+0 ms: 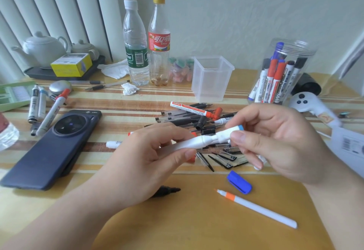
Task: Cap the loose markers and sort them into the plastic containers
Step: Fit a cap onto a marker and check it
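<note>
Head view: left hand (145, 159) curls round the barrel of 1 white blue-banded marker (189, 145), right hand (275, 143) pinches its banded end (blue plastic cap (239, 181) lies below on the yellow surface (177, 220)); square clear plastic tub (211, 78) and round marker-filled jar (283, 72) stand behind.

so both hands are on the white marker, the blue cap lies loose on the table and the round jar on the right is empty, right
Not quite: the round jar is not empty. The head view shows several markers standing in it. The rest holds: the left hand and right hand both hold the white marker, and the blue cap lies loose on the table.
</note>
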`<state>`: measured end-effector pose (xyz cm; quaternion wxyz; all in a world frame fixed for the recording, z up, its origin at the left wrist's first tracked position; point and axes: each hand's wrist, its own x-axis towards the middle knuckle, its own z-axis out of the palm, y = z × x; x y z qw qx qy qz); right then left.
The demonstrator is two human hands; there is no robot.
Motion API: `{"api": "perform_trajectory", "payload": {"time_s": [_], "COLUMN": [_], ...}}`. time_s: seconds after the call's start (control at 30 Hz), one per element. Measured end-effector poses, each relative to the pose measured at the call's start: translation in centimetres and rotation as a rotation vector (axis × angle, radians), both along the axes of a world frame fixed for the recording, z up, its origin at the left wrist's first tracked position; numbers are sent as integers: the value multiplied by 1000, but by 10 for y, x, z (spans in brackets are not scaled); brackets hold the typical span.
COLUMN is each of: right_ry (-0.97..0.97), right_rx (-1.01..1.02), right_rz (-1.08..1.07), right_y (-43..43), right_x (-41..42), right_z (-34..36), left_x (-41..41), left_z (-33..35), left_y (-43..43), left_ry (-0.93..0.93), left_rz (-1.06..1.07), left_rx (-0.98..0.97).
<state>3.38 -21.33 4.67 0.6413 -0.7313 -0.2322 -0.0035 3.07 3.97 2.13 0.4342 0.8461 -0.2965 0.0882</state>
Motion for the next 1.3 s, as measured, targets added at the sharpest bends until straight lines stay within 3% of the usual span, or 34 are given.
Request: {"api": "perform_trajectory", "payload": {"time_s": [0.13,0.47,0.7,0.87,1.17,1.3], "right_ry": [-24,-33,-100,0,-163,-296], "right_rx": [-116,-131,5,248,63,91], "right_rz": [31,32,25,-39,-303,-468], "right_y": [9,14,17,31,37,29], "right_x": [-7,-11,-9,-2,-2,4], "right_z": [-2,-2,2,-7,-9,11], "left_x": [-2,-4,-8,-9,-3,-1], "left_z": [1,2,0,-3,-9,-10], "left_y": [1,4,-8,-31,-31,-32], "left_ry": [-16,-27,112,100,-49,-25], "left_rz": [-54,-27,-80,-29,126,135], "left_rx": [37,-15,-237,-397,-374,-399]}}
